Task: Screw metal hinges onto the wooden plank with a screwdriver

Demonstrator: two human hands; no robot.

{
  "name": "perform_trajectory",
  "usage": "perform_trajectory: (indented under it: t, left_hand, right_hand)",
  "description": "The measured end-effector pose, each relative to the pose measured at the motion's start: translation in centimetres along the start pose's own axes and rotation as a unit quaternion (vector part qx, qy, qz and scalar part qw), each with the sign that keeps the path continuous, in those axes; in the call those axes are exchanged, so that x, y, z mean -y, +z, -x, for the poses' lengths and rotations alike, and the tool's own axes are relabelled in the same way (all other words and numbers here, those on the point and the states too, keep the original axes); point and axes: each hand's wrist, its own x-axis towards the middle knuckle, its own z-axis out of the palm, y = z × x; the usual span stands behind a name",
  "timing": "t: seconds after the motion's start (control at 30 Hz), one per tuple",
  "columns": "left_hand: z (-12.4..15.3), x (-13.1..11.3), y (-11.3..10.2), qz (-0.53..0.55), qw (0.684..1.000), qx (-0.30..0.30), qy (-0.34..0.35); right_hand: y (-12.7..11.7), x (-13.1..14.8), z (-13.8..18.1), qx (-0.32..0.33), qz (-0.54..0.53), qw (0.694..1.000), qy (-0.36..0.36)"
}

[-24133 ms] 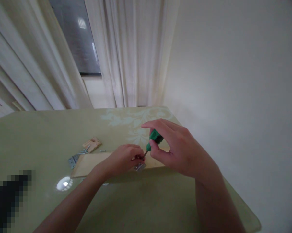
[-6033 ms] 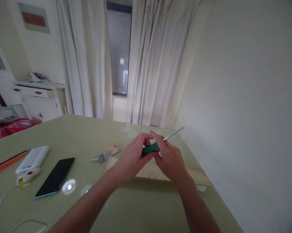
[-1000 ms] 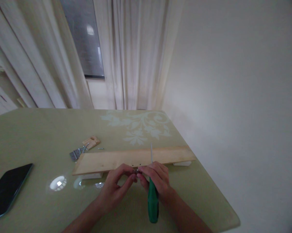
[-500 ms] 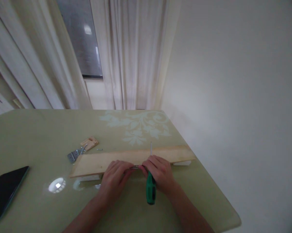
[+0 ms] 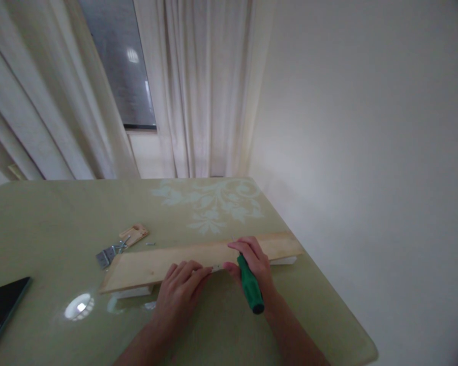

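Observation:
A long pale wooden board (image 5: pixel 152 264) lies across the green table, raised on white blocks. My left hand (image 5: pixel 181 287) rests at the board's near edge, fingers stretched toward a small metal hinge (image 5: pixel 216 267) there. My right hand (image 5: pixel 251 262) is closed round a green-handled screwdriver (image 5: pixel 249 287), handle pointing back toward me, and its fingertips touch the hinge too. The shaft is hidden behind the fingers.
Loose metal hinges and screws (image 5: pixel 109 252) and a small wooden piece (image 5: pixel 133 234) lie left of the board. A dark phone (image 5: pixel 0 307) sits at the far left. The table's right edge (image 5: pixel 328 300) runs close to the wall. Curtains hang behind.
Both hands have moved forward onto the board's near edge with the hinge. The screwdriver has tilted, its handle now swung right.

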Motion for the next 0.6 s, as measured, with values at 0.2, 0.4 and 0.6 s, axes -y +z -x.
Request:
perform_trajectory:
  t: [0.2,0.4,0.6]
  left_hand:
    - [-0.1,0.3,0.0,-0.006,0.999,-0.019,0.029]
    - [-0.1,0.4,0.2,-0.028,0.999,-0.038,0.013]
    - [0.2,0.6,0.2,-0.046,0.998,-0.032,-0.01]
  right_hand:
    - [-0.1,0.6,0.0,-0.041,-0.03,0.997,0.051]
    - [-1.2,1.8,-0.6,-0.036,-0.098,0.976,0.19]
    - [-1.5,1.8,-1.6,-0.076,-0.162,0.948,0.262]
